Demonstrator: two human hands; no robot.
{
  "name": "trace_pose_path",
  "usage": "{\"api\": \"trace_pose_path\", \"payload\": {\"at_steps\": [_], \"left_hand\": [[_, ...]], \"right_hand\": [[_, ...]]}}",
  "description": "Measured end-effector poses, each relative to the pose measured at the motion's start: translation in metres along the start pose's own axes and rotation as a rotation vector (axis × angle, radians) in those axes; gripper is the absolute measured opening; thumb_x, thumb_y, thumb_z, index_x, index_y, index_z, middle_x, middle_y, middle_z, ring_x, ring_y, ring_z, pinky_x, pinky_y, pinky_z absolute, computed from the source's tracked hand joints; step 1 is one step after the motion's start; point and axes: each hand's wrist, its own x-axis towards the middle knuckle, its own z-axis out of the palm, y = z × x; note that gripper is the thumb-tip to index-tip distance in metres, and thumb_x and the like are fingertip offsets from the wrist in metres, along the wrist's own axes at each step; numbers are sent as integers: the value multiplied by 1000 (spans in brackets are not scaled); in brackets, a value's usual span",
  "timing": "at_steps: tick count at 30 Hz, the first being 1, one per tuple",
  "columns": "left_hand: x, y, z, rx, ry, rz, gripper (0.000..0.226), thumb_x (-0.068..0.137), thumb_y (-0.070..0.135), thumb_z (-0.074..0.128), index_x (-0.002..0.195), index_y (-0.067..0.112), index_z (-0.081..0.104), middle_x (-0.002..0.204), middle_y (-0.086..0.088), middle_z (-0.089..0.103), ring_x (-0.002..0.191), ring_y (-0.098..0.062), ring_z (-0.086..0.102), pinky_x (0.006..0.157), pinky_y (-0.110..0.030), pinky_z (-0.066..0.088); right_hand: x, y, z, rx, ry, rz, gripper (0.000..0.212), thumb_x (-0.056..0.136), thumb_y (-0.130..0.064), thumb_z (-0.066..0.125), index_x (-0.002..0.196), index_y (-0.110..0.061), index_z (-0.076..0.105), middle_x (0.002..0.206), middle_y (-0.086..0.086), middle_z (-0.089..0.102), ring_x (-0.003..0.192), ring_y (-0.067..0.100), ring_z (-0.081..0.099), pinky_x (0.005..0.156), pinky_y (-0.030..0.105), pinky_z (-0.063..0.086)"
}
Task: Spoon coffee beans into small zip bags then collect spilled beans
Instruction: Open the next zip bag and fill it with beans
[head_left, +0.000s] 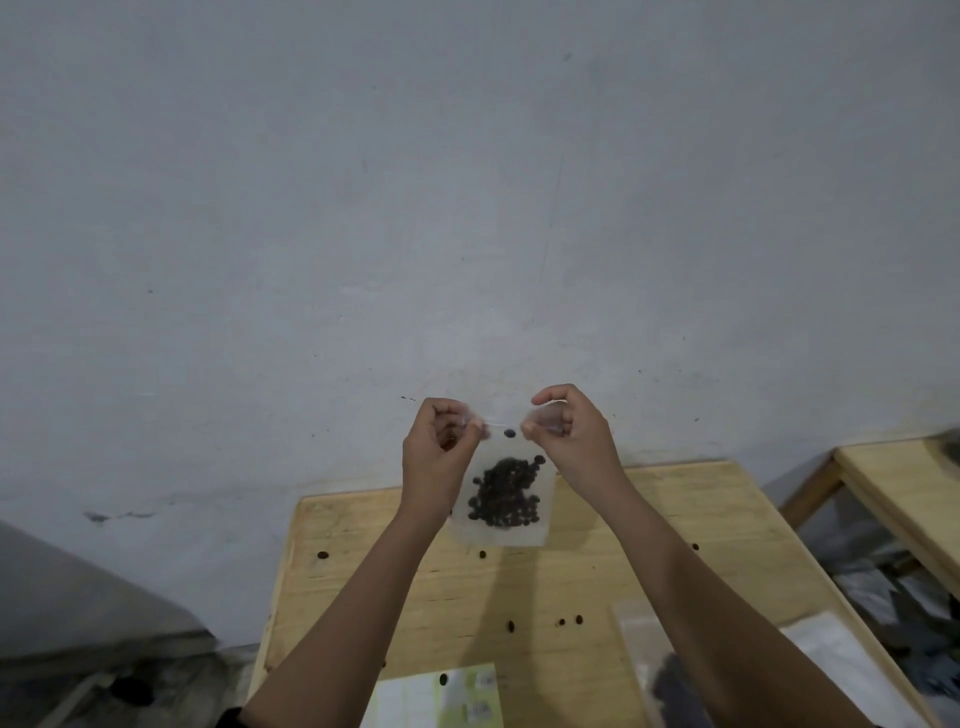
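In the head view, the left grip (436, 457) and the right grip (571, 436) are each pinching a top corner of the zip bag (498, 535), thumb against curled fingers, holding it up between them. Coffee beans (506, 491) are sagging just below both grips. One bean is sitting near the seal and probably needs shaking down before the strip is pressed shut evenly. Beneath the grips, spilled beans (511, 626) are lying scattered on the wooden table (649, 519), and a grey wall (467, 208) is rising beyond.

At frame centre a zip bag (501, 499) is held above the table (727, 519), pinched at its top corners by the left hand (436, 457) and right hand (571, 436); loose beans (511, 626) are scattered on the table below it.
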Motion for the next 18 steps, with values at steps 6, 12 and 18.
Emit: {"api": "trace_pose_path", "payload": {"at_steps": [6, 12, 18], "left_hand": [[2, 1, -2, -22, -116, -15, 22, 86, 8, 66, 102, 10, 52, 83, -3, 72, 85, -21, 70, 87, -45, 52], [3, -1, 1, 32, -134, 10, 18, 89, 6, 63, 100, 15, 51, 77, 0, 72, 80, -21, 69, 81, -44, 52], [1, -3, 6, 11, -143, 12, 16, 89, 3, 60, 100, 11, 50, 82, -5, 70, 79, -16, 69, 78, -28, 53]], "right_hand": [[3, 0, 1, 18, -23, 4, 18, 79, -16, 74, 93, -20, 63, 95, -7, 66, 90, 3, 61, 73, 13, 49], [8, -1, 5, -28, -27, 29, 14, 78, -15, 74, 86, -20, 63, 92, -11, 66, 90, 1, 60, 74, 15, 49], [7, 2, 6, -61, -18, 26, 11, 79, -15, 73, 84, -18, 63, 89, -13, 65, 89, -4, 59, 76, 17, 50]]}}
